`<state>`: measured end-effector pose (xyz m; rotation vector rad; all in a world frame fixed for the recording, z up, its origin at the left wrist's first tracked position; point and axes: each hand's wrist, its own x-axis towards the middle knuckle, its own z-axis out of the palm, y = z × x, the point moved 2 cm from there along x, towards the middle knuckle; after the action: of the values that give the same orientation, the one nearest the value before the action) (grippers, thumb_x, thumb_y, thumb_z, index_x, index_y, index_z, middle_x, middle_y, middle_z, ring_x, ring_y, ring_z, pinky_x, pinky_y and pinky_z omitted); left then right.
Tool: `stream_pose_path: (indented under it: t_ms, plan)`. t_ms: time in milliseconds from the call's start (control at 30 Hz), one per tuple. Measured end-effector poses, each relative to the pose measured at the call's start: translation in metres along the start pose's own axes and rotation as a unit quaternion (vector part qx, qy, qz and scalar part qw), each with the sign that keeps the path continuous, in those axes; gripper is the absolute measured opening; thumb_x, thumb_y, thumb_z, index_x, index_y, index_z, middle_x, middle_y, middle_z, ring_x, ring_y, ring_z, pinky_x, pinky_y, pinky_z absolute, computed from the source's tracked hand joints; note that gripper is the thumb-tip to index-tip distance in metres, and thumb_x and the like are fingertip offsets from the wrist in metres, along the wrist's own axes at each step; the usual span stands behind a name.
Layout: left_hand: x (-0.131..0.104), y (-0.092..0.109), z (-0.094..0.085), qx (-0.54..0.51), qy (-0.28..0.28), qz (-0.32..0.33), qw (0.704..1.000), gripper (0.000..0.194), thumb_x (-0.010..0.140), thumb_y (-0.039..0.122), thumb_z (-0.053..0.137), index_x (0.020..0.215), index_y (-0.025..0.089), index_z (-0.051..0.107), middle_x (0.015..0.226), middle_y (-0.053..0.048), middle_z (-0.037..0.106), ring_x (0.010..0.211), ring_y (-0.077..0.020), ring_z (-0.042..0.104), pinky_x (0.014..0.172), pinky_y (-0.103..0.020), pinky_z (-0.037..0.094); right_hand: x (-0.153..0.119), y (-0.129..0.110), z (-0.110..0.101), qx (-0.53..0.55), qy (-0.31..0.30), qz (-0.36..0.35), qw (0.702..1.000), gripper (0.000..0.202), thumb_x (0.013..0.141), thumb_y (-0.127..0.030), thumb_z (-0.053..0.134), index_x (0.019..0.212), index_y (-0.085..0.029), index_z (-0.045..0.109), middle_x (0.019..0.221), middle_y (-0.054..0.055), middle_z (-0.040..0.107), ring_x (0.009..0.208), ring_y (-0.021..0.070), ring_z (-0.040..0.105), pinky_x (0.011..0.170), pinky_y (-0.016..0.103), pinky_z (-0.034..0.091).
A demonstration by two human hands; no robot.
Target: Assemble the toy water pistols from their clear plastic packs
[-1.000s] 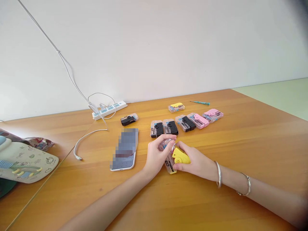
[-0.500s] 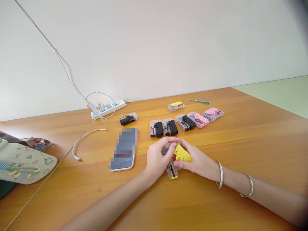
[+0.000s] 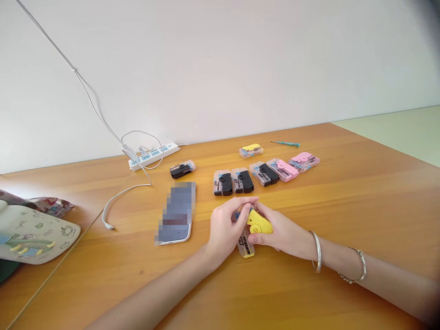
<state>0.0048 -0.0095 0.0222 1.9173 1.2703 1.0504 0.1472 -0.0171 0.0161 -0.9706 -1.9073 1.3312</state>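
Note:
Between my hands is a folding mini water gun [image 3: 260,223], part yellow and part clear plastic, with dark lettering on its clear section. My left hand [image 3: 227,224] grips the clear side, thumb pressed near the yellow part. From the right, my right hand [image 3: 280,229] wraps round the yellow part, its thumb along the lower edge. The lettered clear section points down toward me, and my fingers hide some of the toy. Just beyond lie two black-and-clear water guns [image 3: 222,183] side by side, with another black one [image 3: 264,174] to their right.
Two pink water guns [image 3: 283,170] lie farther right, a yellow one [image 3: 250,150] behind, and a black one [image 3: 183,169] at left. A phone [image 3: 178,215], a power strip [image 3: 154,156] with a white cable [image 3: 129,188], a teal screwdriver [image 3: 290,144] and a patterned container [image 3: 37,233] are around.
Both hands keep their hold on the yellow water gun, with only a slight shift of the fingers. The whole view has moved a little; the other things stay where they were.

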Motion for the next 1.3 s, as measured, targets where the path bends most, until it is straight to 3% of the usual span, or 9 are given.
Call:
stream_pose_path:
  t_ms: [167, 333, 467, 600, 700, 800, 933, 1133, 1300]
  plan:
    - [-0.0007, 0.0002, 0.0005, 0.004, -0.001, 0.006, 1.000, 0.027, 0.088, 0.025, 0.043, 0.100, 0.024, 0.068, 0.092, 0.001, 0.071, 0.074, -0.0131, 0.062, 0.062, -0.021, 0.046, -0.0009, -0.0014, -0.0029, -0.012, -0.014, 0.030, 0.999, 0.065, 0.073, -0.043, 0.067, 0.129, -0.023, 0.041, 0.108, 0.007, 0.061, 0.084, 0.0203, 0.062, 0.073, 0.033, 0.050]
    - [-0.0014, -0.0001, 0.0016, 0.020, -0.006, 0.015, 1.000, 0.028, 0.089, 0.027, 0.043, 0.102, 0.026, 0.067, 0.090, 0.001, 0.071, 0.073, -0.0135, 0.062, 0.060, -0.021, 0.045, -0.0025, 0.0014, -0.0049, 0.009, -0.058, 0.095, 0.994, 0.073, 0.072, -0.047, 0.066, 0.134, -0.027, 0.034, 0.105, 0.007, 0.061, 0.043, 0.0062, 0.048, 0.038, 0.023, 0.040]
    - [-0.0022, -0.0001, 0.0021, 0.013, -0.007, 0.011, 1.000, 0.030, 0.090, 0.027, 0.041, 0.104, 0.026, 0.067, 0.086, 0.001, 0.070, 0.073, -0.0138, 0.061, 0.061, -0.022, 0.044, -0.0012, 0.0006, -0.0046, -0.019, -0.038, 0.054, 0.998, 0.067, 0.072, -0.044, 0.067, 0.130, -0.023, 0.039, 0.116, 0.009, 0.057, 0.076, 0.0177, 0.061, 0.065, 0.031, 0.052]
    - [-0.0025, -0.0004, 0.0032, -0.003, -0.006, 0.017, 1.000, 0.031, 0.090, 0.027, 0.039, 0.106, 0.026, 0.066, 0.085, 0.000, 0.070, 0.073, -0.0139, 0.061, 0.065, -0.022, 0.045, 0.0005, -0.0005, -0.0029, -0.027, -0.020, 0.005, 0.999, 0.061, 0.073, -0.041, 0.067, 0.125, -0.020, 0.043, 0.120, 0.009, 0.055, 0.111, 0.0274, 0.050, 0.093, 0.043, 0.042]
    - [-0.0022, -0.0008, 0.0038, -0.009, -0.006, 0.019, 1.000, 0.031, 0.091, 0.029, 0.039, 0.106, 0.025, 0.066, 0.084, -0.001, 0.069, 0.073, -0.0143, 0.060, 0.065, -0.023, 0.045, 0.0003, -0.0006, -0.0026, -0.024, -0.023, 0.022, 0.999, 0.060, 0.074, -0.042, 0.065, 0.125, -0.020, 0.043, 0.108, 0.008, 0.060, 0.105, 0.0254, 0.054, 0.086, 0.039, 0.047]
    - [-0.0021, -0.0001, 0.0034, -0.006, -0.004, 0.022, 1.000, 0.031, 0.091, 0.029, 0.039, 0.105, 0.025, 0.067, 0.081, -0.001, 0.068, 0.072, -0.0139, 0.059, 0.064, -0.022, 0.044, -0.0010, 0.0002, -0.0024, -0.009, -0.037, 0.062, 0.997, 0.059, 0.074, -0.044, 0.064, 0.125, -0.022, 0.043, 0.096, 0.005, 0.062, 0.071, 0.0160, 0.061, 0.059, 0.027, 0.050]
    - [-0.0027, 0.0016, 0.0022, -0.005, -0.003, 0.029, 1.000, 0.032, 0.091, 0.028, 0.038, 0.104, 0.024, 0.067, 0.086, -0.002, 0.064, 0.071, -0.0131, 0.058, 0.060, -0.021, 0.042, -0.0018, 0.0018, -0.0007, 0.036, -0.049, 0.094, 0.994, 0.061, 0.075, -0.046, 0.063, 0.127, -0.024, 0.039, 0.102, 0.006, 0.060, 0.043, 0.0035, 0.044, 0.036, 0.018, 0.038]
    - [-0.0021, -0.0010, 0.0015, -0.052, -0.013, 0.024, 0.998, 0.033, 0.092, 0.027, 0.034, 0.105, 0.022, 0.064, 0.094, -0.004, 0.063, 0.083, -0.0158, 0.059, 0.074, -0.025, 0.045, 0.0015, 0.0034, 0.0004, 0.063, -0.038, 0.096, 0.993, 0.060, 0.074, -0.046, 0.064, 0.125, -0.025, 0.039, 0.099, 0.004, 0.057, 0.049, 0.0049, 0.048, 0.037, 0.017, 0.042]
    - [-0.0005, -0.0038, 0.0021, -0.142, -0.026, 0.000, 0.989, 0.029, 0.092, 0.031, 0.035, 0.113, 0.021, 0.054, 0.107, -0.004, 0.063, 0.095, -0.0170, 0.059, 0.083, -0.026, 0.046, 0.0057, 0.0041, -0.0043, 0.068, 0.018, 0.068, 0.995, 0.040, 0.078, -0.048, 0.057, 0.106, -0.021, 0.048, 0.102, 0.004, 0.053, 0.053, 0.0052, 0.048, 0.040, 0.019, 0.043]
